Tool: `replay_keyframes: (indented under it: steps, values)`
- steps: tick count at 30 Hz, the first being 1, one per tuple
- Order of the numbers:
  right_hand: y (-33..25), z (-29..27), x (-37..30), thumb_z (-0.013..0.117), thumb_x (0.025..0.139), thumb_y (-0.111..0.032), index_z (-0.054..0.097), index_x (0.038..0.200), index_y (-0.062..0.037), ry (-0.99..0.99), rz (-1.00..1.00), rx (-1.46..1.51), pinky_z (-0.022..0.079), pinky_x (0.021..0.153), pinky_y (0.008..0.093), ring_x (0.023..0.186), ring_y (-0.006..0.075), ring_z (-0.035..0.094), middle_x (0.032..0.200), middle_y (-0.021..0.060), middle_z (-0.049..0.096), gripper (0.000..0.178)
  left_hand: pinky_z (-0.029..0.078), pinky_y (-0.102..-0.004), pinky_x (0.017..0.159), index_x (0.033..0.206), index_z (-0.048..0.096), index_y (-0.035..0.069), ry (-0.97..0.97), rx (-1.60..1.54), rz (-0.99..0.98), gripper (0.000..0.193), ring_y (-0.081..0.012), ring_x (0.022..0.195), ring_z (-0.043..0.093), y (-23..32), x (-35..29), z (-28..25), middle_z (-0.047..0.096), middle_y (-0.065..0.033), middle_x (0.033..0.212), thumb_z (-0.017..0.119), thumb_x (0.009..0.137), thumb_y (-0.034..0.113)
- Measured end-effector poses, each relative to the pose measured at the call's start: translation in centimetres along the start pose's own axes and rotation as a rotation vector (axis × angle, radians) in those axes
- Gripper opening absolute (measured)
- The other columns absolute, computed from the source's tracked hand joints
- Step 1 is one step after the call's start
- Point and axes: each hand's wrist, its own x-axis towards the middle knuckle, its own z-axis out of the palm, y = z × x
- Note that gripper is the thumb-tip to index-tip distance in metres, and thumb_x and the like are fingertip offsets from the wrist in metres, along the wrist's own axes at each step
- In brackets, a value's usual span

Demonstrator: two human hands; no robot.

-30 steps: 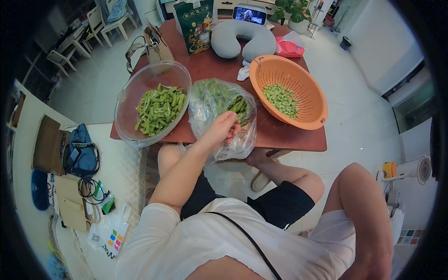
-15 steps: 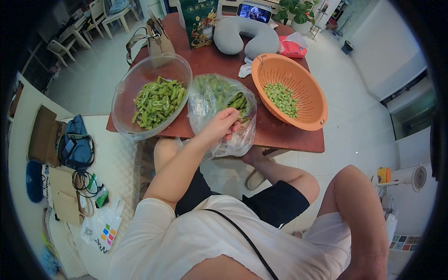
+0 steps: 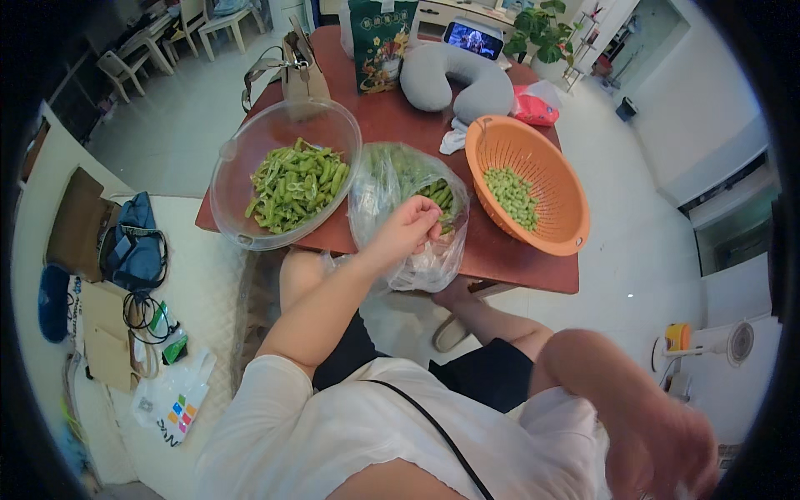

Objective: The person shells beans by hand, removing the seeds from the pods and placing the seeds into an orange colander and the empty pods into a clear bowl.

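Observation:
Over the near side of a clear plastic bag of green soybean pods, my left hand is closed, fingers curled and thumb pressed in. Whatever they may hold does not show. To the left, a clear plastic basin holds a heap of green pods, some looking split and flattened. On the right stands an orange colander with shelled green beans in its bottom. My right hand is at the lower right beside my body, away from the table, its fingers smeared by motion.
The red-brown table also bears a grey neck pillow, a phone with a lit screen, a dark green bag, a handbag and a red packet. A small white fan stands at the right.
My right arm has bent and swung, bringing the blurred hand into view at the lower right. My left hand stays closed over the bag. The view has shifted slightly.

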Motion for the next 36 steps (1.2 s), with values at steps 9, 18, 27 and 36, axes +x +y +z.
replay_keyframes:
  steps: [9, 18, 27, 36]
  values:
    - [5.1, -1.9, -25.1, 0.062, 0.079, -0.018, 0.046, 0.101, 0.0004, -0.397, 1.449, -0.739, 0.044, 0.063, 0.0282, 0.074, 0.0216, 0.053, 0.089, 0.0135, 0.052, 0.032, 0.039, -0.0226, 0.053, 0.097, 0.042, 0.004, 0.058, 0.244, 0.347, 0.008, -0.0089, 0.061, 0.048, -0.3, -0.5, 0.9, 0.052, -0.0019, 0.071, 0.044, 0.092, 0.009]
    - [5.0, -3.7, -27.9, 0.046, 0.090, -0.014, 0.049, 0.088, -0.0017, -0.345, 1.782, -0.309, 0.043, 0.057, 0.0281, 0.062, 0.0140, 0.053, 0.070, 0.0068, 0.055, 0.013, 0.038, -0.0260, 0.053, 0.093, 0.043, 0.003, 0.186, 0.443, 0.335, 0.006, -0.0111, 0.058, 0.046, -0.6, -0.2, 0.8, 0.046, -0.0036, 0.065, 0.042, 0.092, 0.008]
    - [4.7, -3.6, -28.1, 0.046, 0.090, -0.012, 0.051, 0.083, -0.0005, -0.348, 1.661, -0.384, 0.042, 0.058, 0.0261, 0.064, 0.0113, 0.050, 0.070, 0.0051, 0.053, 0.014, 0.039, -0.0293, 0.049, 0.093, 0.044, 0.003, 0.174, 0.461, 0.292, 0.010, -0.0161, 0.053, 0.049, -0.7, 0.0, 0.4, 0.049, -0.0055, 0.061, 0.045, 0.091, 0.012]
    - [4.3, -4.5, -28.8, 0.043, 0.092, -0.014, 0.048, 0.081, -0.0030, -0.031, 1.816, -0.176, 0.034, 0.057, 0.0207, 0.064, 0.0062, 0.038, 0.070, -0.0016, 0.043, 0.017, 0.043, -0.0444, 0.060, 0.095, 0.051, 0.004, 0.185, 1.232, 0.719, 0.015, -0.0373, 0.072, 0.056, -0.1, -0.5, 0.4, 0.057, -0.0161, 0.078, 0.053, 0.083, 0.011]
